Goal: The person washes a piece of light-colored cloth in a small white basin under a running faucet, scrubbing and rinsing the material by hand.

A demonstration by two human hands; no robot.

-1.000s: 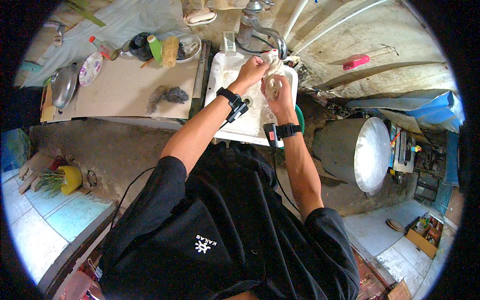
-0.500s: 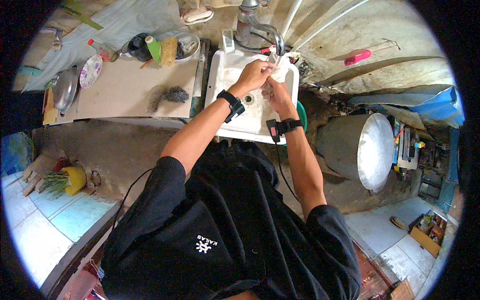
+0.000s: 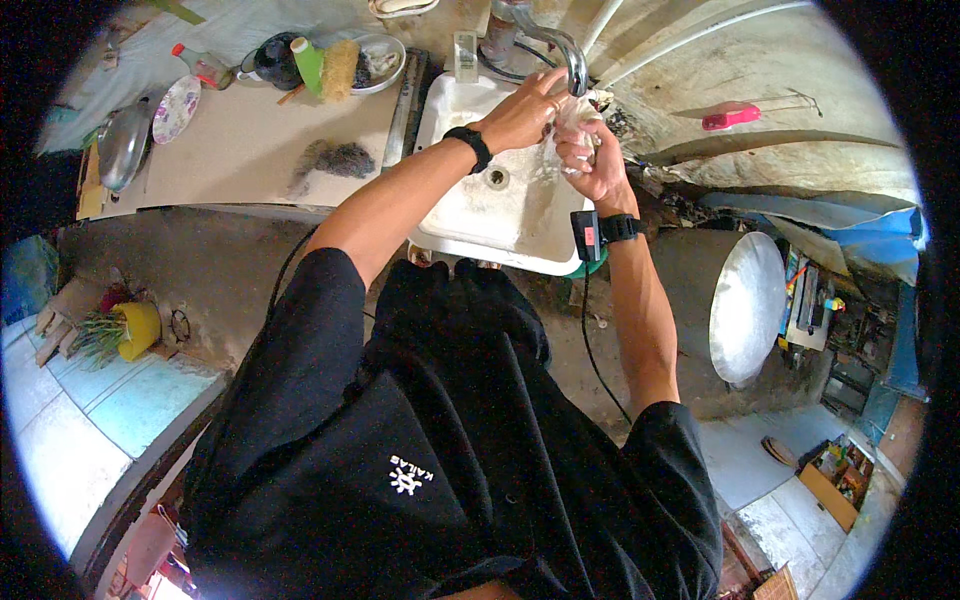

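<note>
My right hand (image 3: 597, 165) closes around a crumpled, whitish, see-through thing (image 3: 574, 118), wet-looking and just under the mouth of the tap (image 3: 576, 70). Whether it is a thin bag or a cloth, I cannot tell. My left hand (image 3: 522, 110) is beside it, back of the hand up, its fingers bent in toward the tap mouth and partly hidden. Both hands are over the right side of the white sink (image 3: 465, 220), whose round drain (image 3: 496, 178) shows below them. Black straps circle both wrists.
Left of the sink is a counter (image 3: 240, 150) with a dark scouring pad (image 3: 345, 160), a brush (image 3: 341, 70), a green bottle (image 3: 308, 65) and a flowered plate (image 3: 177, 110). A pink-handled tool (image 3: 730, 117) lies at right. A large metal vessel (image 3: 745, 310) stands lower right.
My hands have shifted a little to the right and moved somewhat apart. The right hand has turned, so the whitish thing shows more plainly in its grasp.
</note>
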